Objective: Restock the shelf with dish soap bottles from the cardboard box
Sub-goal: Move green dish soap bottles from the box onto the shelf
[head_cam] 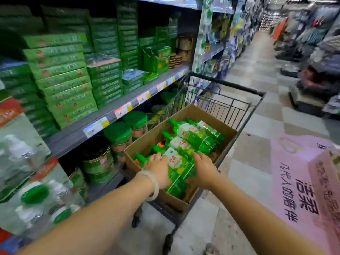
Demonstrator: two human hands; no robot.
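An open cardboard box (185,115) sits in a shopping cart (226,85) and holds several green dish soap bottles lying on their sides, pump heads pointing left. My left hand (158,168), with a pale bangle on the wrist, and my right hand (204,168) grip the nearest bottle (177,168) from either side inside the box. More bottles (195,137) lie behind it. The grey shelf (77,133) runs along the left.
Stacks of green boxes (62,80) fill the upper shelf, round green tins (117,133) the lower one. Packaged white and green bottles (35,196) hang near left. The tiled aisle (257,111) runs ahead, with a pink floor sign (301,190) at right and goods along the right side.
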